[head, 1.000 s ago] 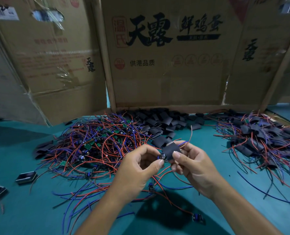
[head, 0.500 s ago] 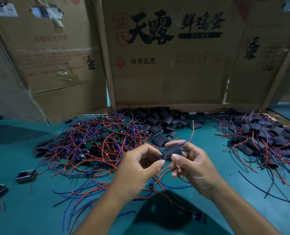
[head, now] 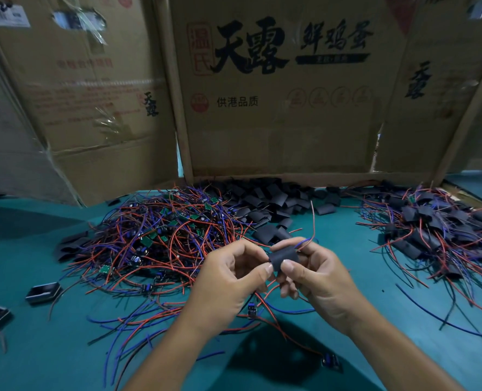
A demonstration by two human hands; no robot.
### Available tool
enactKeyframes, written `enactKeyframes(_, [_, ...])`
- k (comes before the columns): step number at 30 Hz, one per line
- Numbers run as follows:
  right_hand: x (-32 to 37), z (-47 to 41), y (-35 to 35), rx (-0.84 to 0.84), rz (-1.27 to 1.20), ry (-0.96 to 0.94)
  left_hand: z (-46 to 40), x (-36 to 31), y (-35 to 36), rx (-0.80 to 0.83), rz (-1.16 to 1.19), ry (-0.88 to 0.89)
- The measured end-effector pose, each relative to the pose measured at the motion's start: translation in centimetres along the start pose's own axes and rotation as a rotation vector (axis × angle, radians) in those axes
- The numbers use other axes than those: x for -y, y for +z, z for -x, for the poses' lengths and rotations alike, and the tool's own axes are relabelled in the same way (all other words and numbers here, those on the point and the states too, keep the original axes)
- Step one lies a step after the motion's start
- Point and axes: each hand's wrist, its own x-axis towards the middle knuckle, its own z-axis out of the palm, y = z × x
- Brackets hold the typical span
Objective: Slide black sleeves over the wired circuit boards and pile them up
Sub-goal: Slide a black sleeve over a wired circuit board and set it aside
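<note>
Above the green table, my right hand [head: 316, 273] pinches a black sleeve [head: 283, 256] between thumb and fingers. My left hand [head: 228, 280] pinches the sleeve's left end, where the circuit board is hidden inside it. Red and blue wires stick out of the sleeve to the upper right and hang below my hands. A tangle of bare wired circuit boards [head: 160, 235] lies to the left. Loose black sleeves [head: 273, 201] are heaped at the back centre. A pile of sleeved boards [head: 437, 230] lies at the right.
Cardboard boxes [head: 276, 88] wall off the back of the green table [head: 36, 348]. Two small black cases [head: 43, 292] sit at the left edge. Loose wires and a small blue part [head: 251, 308] lie under my hands.
The sleeve has slid further left over the board, which showed at its left end a second ago and is now covered. Both hands stayed close together.
</note>
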Motion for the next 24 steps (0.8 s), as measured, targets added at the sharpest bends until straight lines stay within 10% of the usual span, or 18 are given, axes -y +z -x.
enactKeyframes(24, [0.3, -0.3, 0.7, -0.143, 0.013, 0.153, -0.1, 1.7, 0.9, -0.011, 0.054, -0.076])
